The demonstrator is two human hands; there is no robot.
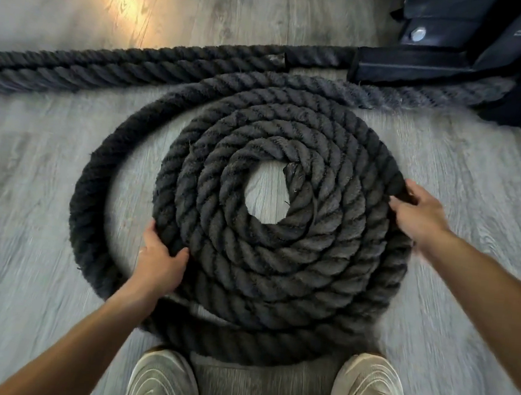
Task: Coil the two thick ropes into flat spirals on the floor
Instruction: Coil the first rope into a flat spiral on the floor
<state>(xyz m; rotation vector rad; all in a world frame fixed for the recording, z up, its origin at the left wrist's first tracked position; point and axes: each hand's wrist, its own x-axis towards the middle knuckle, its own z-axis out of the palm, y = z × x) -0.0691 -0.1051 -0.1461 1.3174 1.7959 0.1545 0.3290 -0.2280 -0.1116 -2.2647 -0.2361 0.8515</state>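
Grey wood floor (37, 146) is shared with a black rack base (437, 64), against which the straight rope (107, 65) is laid. Just nearer than that base, the coiled rope (280, 246) is gripped by left hand (159, 261) and right hand (421, 214), white shoes (161, 381) nearest.

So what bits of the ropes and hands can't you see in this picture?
Head view only:
- Straight rope: runs off the left edge, so its length is unknown.
- Far end of the ropes: hidden under the black frame.
- Right hand: blurred; grip on the coiled rope unclear.
- Left hand: fingertips hidden behind the coil.
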